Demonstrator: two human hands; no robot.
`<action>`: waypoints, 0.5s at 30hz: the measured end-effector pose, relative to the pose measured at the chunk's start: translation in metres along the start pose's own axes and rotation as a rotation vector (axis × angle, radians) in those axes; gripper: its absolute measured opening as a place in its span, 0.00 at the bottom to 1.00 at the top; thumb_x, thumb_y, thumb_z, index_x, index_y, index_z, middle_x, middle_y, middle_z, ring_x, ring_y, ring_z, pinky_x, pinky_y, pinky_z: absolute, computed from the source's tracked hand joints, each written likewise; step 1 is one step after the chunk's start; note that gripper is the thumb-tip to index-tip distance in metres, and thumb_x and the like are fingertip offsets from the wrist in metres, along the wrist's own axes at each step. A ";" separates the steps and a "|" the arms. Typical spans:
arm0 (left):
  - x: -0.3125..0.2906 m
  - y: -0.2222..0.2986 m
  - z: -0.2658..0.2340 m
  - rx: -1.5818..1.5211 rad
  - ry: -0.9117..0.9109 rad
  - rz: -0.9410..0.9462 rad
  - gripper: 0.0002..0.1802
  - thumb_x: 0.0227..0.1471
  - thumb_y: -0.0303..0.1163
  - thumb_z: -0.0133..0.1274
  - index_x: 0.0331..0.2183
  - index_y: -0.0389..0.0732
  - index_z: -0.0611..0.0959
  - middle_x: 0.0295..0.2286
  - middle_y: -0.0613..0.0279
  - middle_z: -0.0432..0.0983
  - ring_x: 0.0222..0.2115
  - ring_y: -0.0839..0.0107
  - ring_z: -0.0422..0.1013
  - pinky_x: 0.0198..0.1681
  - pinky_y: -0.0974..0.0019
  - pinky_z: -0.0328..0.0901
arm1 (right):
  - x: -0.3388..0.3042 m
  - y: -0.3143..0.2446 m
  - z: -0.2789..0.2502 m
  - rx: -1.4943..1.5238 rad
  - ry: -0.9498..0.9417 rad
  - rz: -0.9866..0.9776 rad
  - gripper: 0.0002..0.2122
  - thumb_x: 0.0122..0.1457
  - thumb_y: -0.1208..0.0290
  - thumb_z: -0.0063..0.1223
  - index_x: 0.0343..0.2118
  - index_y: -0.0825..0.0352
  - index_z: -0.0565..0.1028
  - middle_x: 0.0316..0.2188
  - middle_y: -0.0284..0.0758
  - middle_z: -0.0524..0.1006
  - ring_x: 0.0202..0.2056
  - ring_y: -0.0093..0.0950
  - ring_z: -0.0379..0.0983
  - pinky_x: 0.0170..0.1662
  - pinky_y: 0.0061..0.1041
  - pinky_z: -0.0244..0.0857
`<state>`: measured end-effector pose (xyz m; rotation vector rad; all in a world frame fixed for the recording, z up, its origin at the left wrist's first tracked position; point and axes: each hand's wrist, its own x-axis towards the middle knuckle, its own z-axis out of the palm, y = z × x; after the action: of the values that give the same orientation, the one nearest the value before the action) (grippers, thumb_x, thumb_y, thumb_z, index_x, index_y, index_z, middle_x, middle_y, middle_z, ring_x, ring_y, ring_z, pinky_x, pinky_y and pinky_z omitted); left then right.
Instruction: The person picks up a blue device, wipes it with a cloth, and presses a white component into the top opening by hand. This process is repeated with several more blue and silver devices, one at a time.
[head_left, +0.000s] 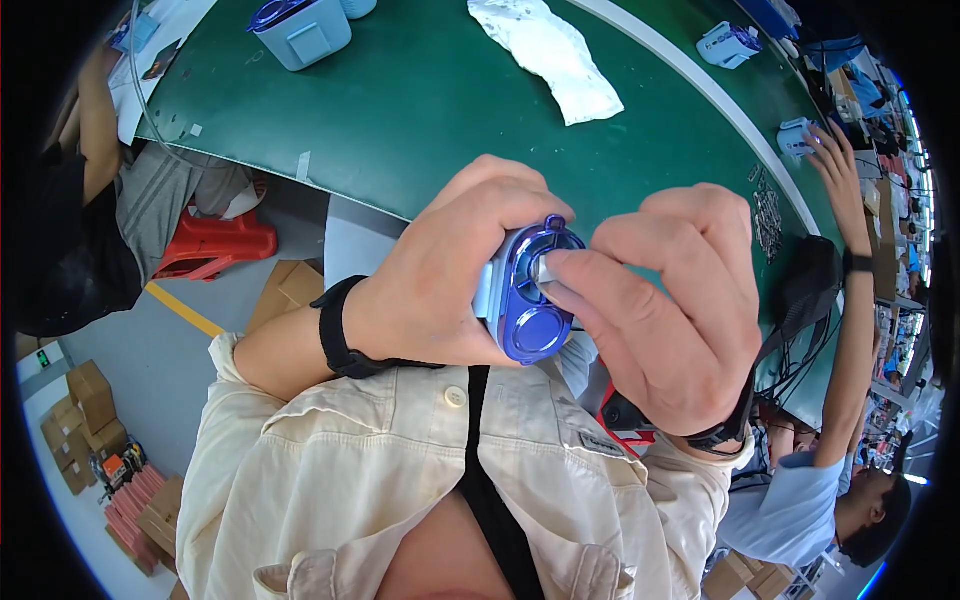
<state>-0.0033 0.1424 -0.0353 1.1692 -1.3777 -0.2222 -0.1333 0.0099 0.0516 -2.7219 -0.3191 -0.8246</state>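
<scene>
My left hand (440, 255) is wrapped round a light blue container with a glossy purple-blue lid (535, 335), held above the table's near edge in front of my chest. The lid's top faces up at me, with a small loop at its far end and a round recess in it. My right hand (680, 300) pinches a small whitish piece (546, 268) between thumb and forefinger, right at that recess. Whether the piece sits inside or only touches the rim is hidden by my fingertips. Both wrists wear black bands.
The green table (400, 110) bears a similar light blue container (315, 40), a crumpled white plastic bag (555, 60) and small metal parts (767, 215). At right, a co-worker's hand (835, 165) reaches to another container (797, 137). A red stool (215, 245) and another person are at left.
</scene>
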 end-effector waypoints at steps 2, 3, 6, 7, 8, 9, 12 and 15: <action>0.002 0.002 -0.001 0.034 0.006 0.007 0.38 0.27 0.30 0.70 0.44 0.37 0.72 0.39 0.55 0.71 0.40 0.54 0.68 0.43 0.58 0.65 | -0.001 -0.001 0.003 -0.001 0.013 0.019 0.15 0.31 0.76 0.65 0.28 0.69 0.79 0.26 0.35 0.73 0.28 0.34 0.66 0.28 0.29 0.60; 0.002 0.003 -0.001 0.068 0.013 0.014 0.38 0.27 0.30 0.70 0.44 0.37 0.72 0.39 0.56 0.71 0.40 0.54 0.68 0.43 0.57 0.65 | -0.001 -0.002 0.004 -0.002 0.026 0.037 0.15 0.32 0.77 0.65 0.28 0.69 0.79 0.26 0.35 0.73 0.28 0.34 0.66 0.28 0.28 0.61; 0.004 0.003 -0.001 0.114 0.023 0.024 0.38 0.26 0.30 0.70 0.44 0.37 0.72 0.39 0.56 0.71 0.40 0.54 0.68 0.43 0.57 0.65 | -0.004 -0.006 0.011 0.011 0.065 0.087 0.14 0.34 0.78 0.65 0.29 0.69 0.78 0.26 0.36 0.73 0.28 0.34 0.67 0.28 0.28 0.61; 0.004 0.003 -0.001 0.124 0.026 0.026 0.39 0.26 0.30 0.70 0.44 0.37 0.72 0.39 0.56 0.71 0.40 0.54 0.68 0.43 0.57 0.65 | -0.006 -0.007 0.013 0.024 0.091 0.122 0.13 0.35 0.79 0.65 0.29 0.69 0.78 0.26 0.36 0.73 0.28 0.34 0.68 0.28 0.28 0.62; 0.004 0.003 -0.001 0.135 0.028 0.029 0.39 0.26 0.30 0.70 0.44 0.37 0.71 0.39 0.56 0.71 0.40 0.53 0.68 0.42 0.57 0.65 | -0.006 -0.008 0.015 0.037 0.118 0.156 0.13 0.37 0.80 0.65 0.30 0.69 0.78 0.26 0.36 0.73 0.28 0.34 0.68 0.29 0.28 0.62; 0.004 0.003 -0.001 0.136 0.026 0.030 0.39 0.26 0.30 0.70 0.44 0.37 0.71 0.39 0.56 0.71 0.40 0.53 0.68 0.42 0.57 0.65 | -0.006 -0.008 0.014 0.037 0.120 0.157 0.13 0.37 0.80 0.65 0.30 0.69 0.78 0.26 0.36 0.73 0.28 0.34 0.68 0.29 0.28 0.62; 0.003 0.001 -0.001 0.073 0.014 0.024 0.40 0.26 0.30 0.70 0.45 0.37 0.71 0.40 0.56 0.71 0.40 0.54 0.68 0.43 0.57 0.64 | -0.006 -0.005 0.005 0.167 0.036 0.214 0.13 0.39 0.81 0.65 0.32 0.70 0.79 0.28 0.37 0.73 0.29 0.32 0.69 0.30 0.26 0.63; 0.003 0.001 0.002 -0.065 -0.028 -0.001 0.40 0.26 0.31 0.71 0.45 0.38 0.70 0.40 0.56 0.71 0.40 0.54 0.68 0.43 0.58 0.64 | -0.007 -0.001 -0.001 0.308 0.037 0.264 0.14 0.40 0.80 0.66 0.34 0.70 0.79 0.30 0.37 0.73 0.29 0.31 0.70 0.31 0.25 0.63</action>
<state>-0.0047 0.1397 -0.0331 1.1165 -1.3846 -0.2838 -0.1397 0.0094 0.0487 -2.3925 -0.0679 -0.6872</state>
